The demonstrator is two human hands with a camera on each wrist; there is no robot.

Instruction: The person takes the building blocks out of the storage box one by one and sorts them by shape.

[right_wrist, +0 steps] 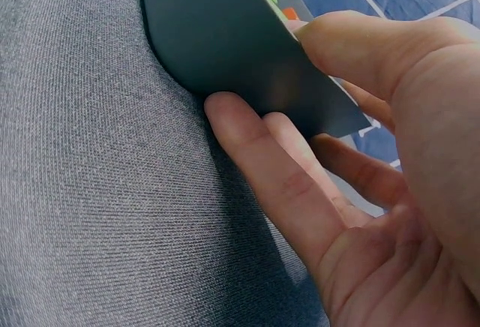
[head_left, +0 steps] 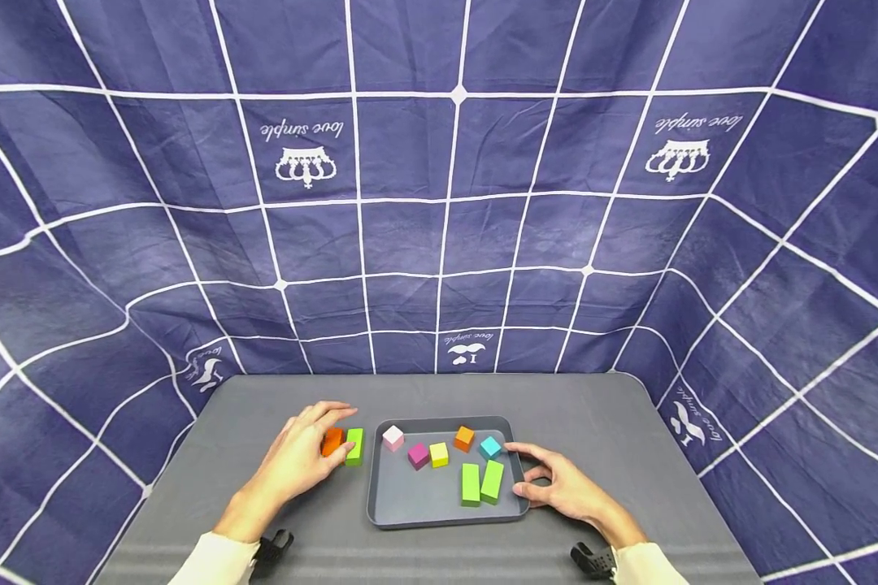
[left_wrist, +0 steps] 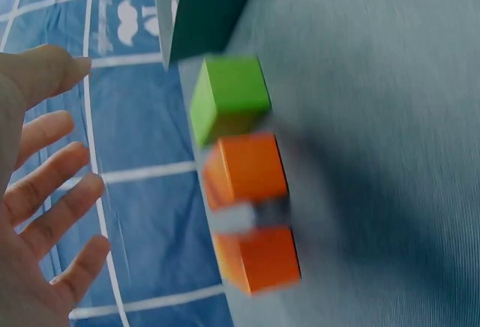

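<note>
My left hand (head_left: 297,457) is spread over the table, left of the grey tray (head_left: 410,524). Beside it stand an orange block (head_left: 332,442) and a green block (head_left: 354,447). The left wrist view shows its fingers apart from the green block (left_wrist: 236,94) and two orange pieces (left_wrist: 255,166), a blurred grey strip between them. With the thumb at the rim and other fingers against the outer wall (right_wrist: 225,42), my right hand (head_left: 562,486) grips the tray's right side. Two green blocks (head_left: 471,485) lie inside, near that side.
Pale pink (head_left: 393,439), magenta (head_left: 419,457), yellow (head_left: 439,455), orange (head_left: 464,439) and cyan (head_left: 490,448) cubes also lie in the tray. The grey cloth-covered table (head_left: 593,406) is bordered behind and at the sides by a blue curtain (head_left: 402,244) with white lines.
</note>
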